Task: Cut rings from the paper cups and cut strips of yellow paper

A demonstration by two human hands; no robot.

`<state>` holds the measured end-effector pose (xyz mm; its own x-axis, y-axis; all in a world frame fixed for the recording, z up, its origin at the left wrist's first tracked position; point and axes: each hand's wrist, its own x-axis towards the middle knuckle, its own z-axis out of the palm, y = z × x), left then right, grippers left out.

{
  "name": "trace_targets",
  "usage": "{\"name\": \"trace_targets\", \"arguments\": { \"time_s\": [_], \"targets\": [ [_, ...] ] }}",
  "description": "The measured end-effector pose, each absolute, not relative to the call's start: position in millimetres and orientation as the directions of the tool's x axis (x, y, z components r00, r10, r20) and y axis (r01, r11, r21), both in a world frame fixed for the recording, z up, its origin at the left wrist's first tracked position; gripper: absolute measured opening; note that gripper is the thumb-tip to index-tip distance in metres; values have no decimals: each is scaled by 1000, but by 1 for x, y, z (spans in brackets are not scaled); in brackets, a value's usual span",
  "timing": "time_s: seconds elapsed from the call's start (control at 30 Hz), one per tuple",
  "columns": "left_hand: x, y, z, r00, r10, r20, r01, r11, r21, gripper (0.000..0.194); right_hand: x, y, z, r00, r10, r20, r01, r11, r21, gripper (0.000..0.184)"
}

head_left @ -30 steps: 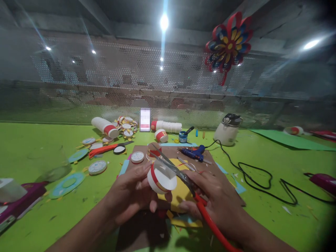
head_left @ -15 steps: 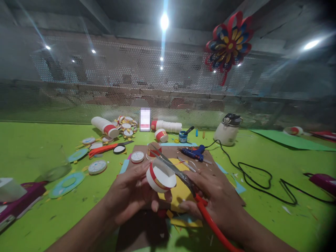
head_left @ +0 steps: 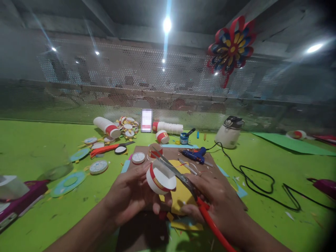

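Observation:
My left hand (head_left: 133, 192) is closed around a cut-down paper cup (head_left: 160, 179), white inside with a red band, its opening tilted toward me. In my right hand (head_left: 214, 196) are red-handled scissors (head_left: 187, 182), their blades parted at the cup's rim with one blade across its wall. Just behind the blades stands a cut ring of a red-and-white cup (head_left: 154, 151) on the brown board (head_left: 170, 148). A round white cup base (head_left: 138, 158) lies beside that ring. Yellow paper (head_left: 181, 196) is beneath my hands.
A blue glue gun (head_left: 195, 154) with a black cable (head_left: 259, 190) lies at the right of the board. Orange-handled scissors (head_left: 105, 149), paper discs (head_left: 68, 183) and stacked cups (head_left: 169, 127) lie further out. A bottle (head_left: 229, 133) stands at the back right.
The view has shifted slightly, so the background sits a little further right and lower. My hands, the cup and the scissors keep nearly the same position.

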<state>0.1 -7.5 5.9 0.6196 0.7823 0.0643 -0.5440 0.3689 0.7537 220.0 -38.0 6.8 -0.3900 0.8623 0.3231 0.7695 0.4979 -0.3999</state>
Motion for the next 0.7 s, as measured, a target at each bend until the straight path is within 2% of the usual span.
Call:
{"name": "trace_targets", "arguments": {
  "time_s": [0.23, 0.7],
  "targets": [
    [-3, -7, 2, 651, 758, 36, -508, 401, 762, 36, 220, -40, 9, -385, 868, 314, 773, 489, -403, 48],
    [-1, -8, 0, 695, 715, 77, -513, 417, 750, 37, 223, -40, 6, -397, 850, 346, 747, 519, -416, 53]
  ]
}}
